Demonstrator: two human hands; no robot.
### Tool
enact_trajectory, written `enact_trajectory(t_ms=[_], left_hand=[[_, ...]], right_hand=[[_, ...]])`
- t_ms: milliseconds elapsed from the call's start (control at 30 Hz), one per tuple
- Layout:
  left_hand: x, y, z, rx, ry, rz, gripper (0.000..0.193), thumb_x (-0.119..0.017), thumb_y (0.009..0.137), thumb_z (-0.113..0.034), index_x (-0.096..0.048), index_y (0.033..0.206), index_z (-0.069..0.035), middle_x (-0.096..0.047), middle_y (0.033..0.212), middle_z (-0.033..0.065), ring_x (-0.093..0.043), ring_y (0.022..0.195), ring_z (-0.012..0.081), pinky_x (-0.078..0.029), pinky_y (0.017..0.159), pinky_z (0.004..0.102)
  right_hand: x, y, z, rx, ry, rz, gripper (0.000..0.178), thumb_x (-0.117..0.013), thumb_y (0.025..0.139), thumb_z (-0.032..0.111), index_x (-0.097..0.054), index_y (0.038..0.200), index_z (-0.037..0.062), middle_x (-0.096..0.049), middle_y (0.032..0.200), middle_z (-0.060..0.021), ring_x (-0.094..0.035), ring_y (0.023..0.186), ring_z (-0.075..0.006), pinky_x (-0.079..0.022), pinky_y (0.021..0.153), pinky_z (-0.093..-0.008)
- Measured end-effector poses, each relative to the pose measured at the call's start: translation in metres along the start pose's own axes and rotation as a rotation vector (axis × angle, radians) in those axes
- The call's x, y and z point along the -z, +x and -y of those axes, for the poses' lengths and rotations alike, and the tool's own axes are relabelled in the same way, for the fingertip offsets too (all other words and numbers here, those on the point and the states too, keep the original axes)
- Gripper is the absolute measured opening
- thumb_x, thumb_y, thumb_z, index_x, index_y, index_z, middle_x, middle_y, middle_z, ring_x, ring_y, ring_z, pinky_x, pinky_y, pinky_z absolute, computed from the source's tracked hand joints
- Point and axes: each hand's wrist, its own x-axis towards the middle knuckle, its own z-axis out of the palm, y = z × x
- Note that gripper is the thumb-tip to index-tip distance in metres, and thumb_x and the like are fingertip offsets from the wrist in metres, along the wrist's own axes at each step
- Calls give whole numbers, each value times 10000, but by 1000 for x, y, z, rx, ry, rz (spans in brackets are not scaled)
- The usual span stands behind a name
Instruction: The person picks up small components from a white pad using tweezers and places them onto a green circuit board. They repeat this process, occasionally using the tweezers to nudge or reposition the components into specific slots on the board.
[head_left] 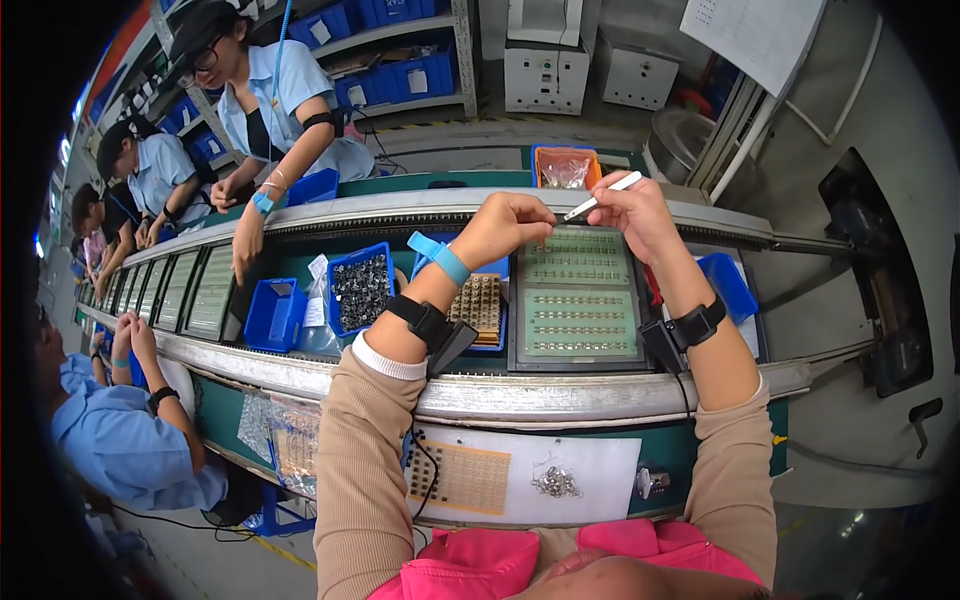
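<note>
My right hand (637, 217) grips a pair of white tweezers (612, 192), their tip pointing down and left. Close to that tip, my left hand (507, 226) has its fingers pinched together; whatever they hold, if anything, is too small to make out. Below both hands, two green circuit boards (583, 312) with rows of small metal parts lie one behind the other in a black tray (572, 365). Beside my left forearm, a blue bin of small metal-topped parts (478, 310) stands partly hidden, with a blue bin of dark parts (362, 290) further left.
Metal rails (560, 398) run along the conveyor, which carries more trayed boards (180, 290) at left. An empty blue bin (274, 314) stands on the line. Nearer me, a white sheet (600, 465) holds loose metal pieces. Co-workers (290, 110) reach in from the left.
</note>
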Motion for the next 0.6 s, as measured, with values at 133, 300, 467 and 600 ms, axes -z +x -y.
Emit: enact_trajectory(t_ms=[133, 300, 467, 600], left_hand=[[1, 4, 3, 31, 25, -86, 119, -644, 799, -23, -646, 903, 33, -650, 780, 60, -607, 692, 109, -481, 642, 226], [3, 5, 2, 67, -103, -169, 133, -653, 796, -49, -651, 884, 52, -648, 753, 75, -604, 662, 114, -476, 628, 224], [5, 2, 3, 114, -49, -184, 162, -656, 795, -68, -653, 896, 59, -649, 743, 89, -607, 658, 119, -479, 628, 224], [0, 1, -1, 99, -6, -157, 160, -647, 795, -70, -656, 887, 61, -650, 742, 97, -621, 653, 130, -488, 606, 223]], right_hand=[[3, 3, -6, 39, 10, -26, 38, -610, 789, 28, -591, 806, 0, -624, 781, -107, -628, 622, -167, -508, 584, -256], [1, -3, -7, 250, -167, 55, 65, -615, 800, 32, -603, 847, -13, -622, 793, -85, -632, 664, -163, -500, 625, -248], [-6, -7, -9, 324, -282, 113, 85, -605, 813, 17, -614, 887, -23, -625, 820, -66, -635, 712, -157, -499, 670, -253], [-3, -11, -7, 349, -366, 121, 83, -592, 812, -8, -619, 888, -26, -626, 824, -58, -632, 721, -148, -498, 673, -252]])
